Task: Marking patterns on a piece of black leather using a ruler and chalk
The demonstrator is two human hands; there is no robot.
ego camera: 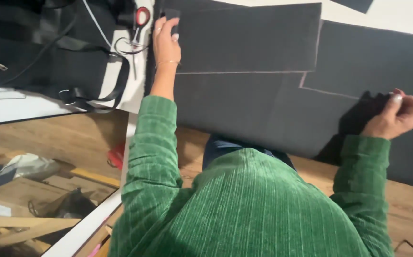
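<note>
Now the left hand (166, 40) pinches a small dark block (171, 19) at the far edge of the dark fabric (244, 104) spread over the white table (397, 16), while the right hand (397, 116) grips its near edge; scissors (139, 24) lie just beside.

A pair of scissors with red handles (140, 21) lies at the far left edge of the white table (392, 14), its blades pointing toward the near side. Just left of it sits a heap of black straps (92, 81) with metal buckles, one loop hanging over the table's edge. A thin white cord (96, 26) runs across that heap. Below the table, the wooden floor (63, 138) shows, with a red object (116, 156) lying near the table's corner. Further left, a cardboard box (18, 195), a crumpled plastic bag (25, 166) and pale wooden slats (30, 228) are piled together.
</note>
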